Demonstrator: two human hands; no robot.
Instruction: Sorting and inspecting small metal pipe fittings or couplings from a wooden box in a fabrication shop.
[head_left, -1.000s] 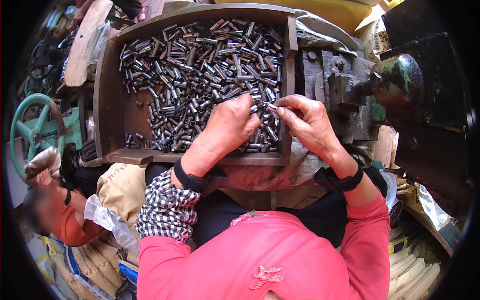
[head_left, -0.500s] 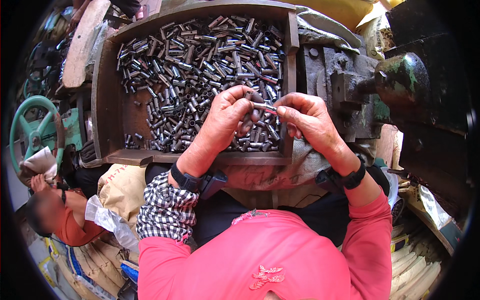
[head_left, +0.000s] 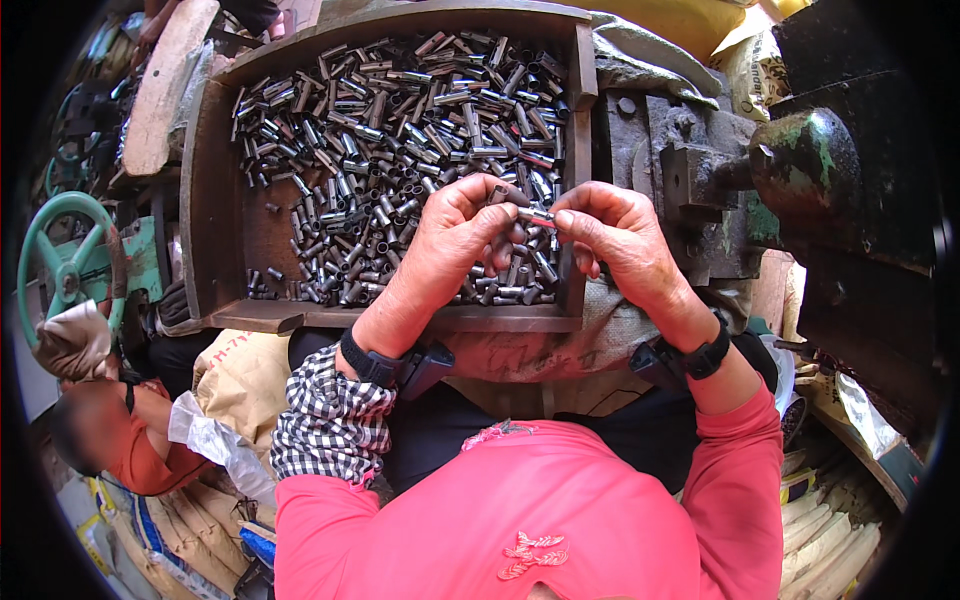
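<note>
Over the near right part of a wooden tray (head_left: pixel 250 312), both hands meet on one small shiny metal tube (head_left: pixel 537 216). My left hand (head_left: pixel 465 228) pinches its left end between thumb and fingertips, which are darkened with grime. Another short tube piece (head_left: pixel 497 194) shows at the left index finger; how it is held is hard to make out. My right hand (head_left: pixel 618 238) grips the right end between thumb and index finger, the other fingers curled below. Beneath the hands, a heap of similar metal tubes (head_left: pixel 385 130) fills most of the tray.
A heavy dark machine (head_left: pixel 810 165) with worn green paint stands close on the right. To the left are a green handwheel (head_left: pixel 68 262) and a co-worker in an orange top (head_left: pixel 165 450). Sacks (head_left: pixel 240 380) lie around, and a cloth (head_left: pixel 650 60) is by the tray's far right corner.
My left fingers have shifted slightly right along the tube, so less of it shows between the hands. At far left, the co-worker's hand and the cloth by the wheel have moved.
</note>
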